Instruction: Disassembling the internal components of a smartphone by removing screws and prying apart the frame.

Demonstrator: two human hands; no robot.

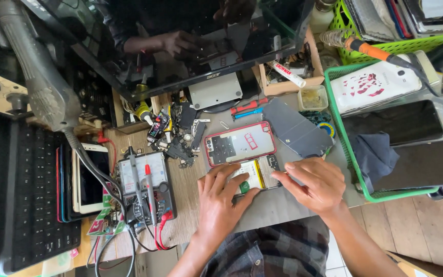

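Both hands are down on the opened phone [256, 174]: left hand [222, 197] spread flat, fingers pressing its board, right hand [318, 183] curled, fingertips pinching its edge. Its red-rimmed back cover [239, 142] already lies off just beside it; the phone's insides are bare, reassembly not begun.

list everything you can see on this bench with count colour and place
opened phone: 1, white and black inside, bench centre, under both hands
phone frame: 1, red-edged, just behind it
dark panel: 1, grey, right of the frame
multimeter: 1, grey, red and black leads, left of the hands
green baskets: 2, right side, holding phones
keyboard: 1, black, far left
monitor: 1, black, rear
left hand: on the opened phone
right hand: on its right end
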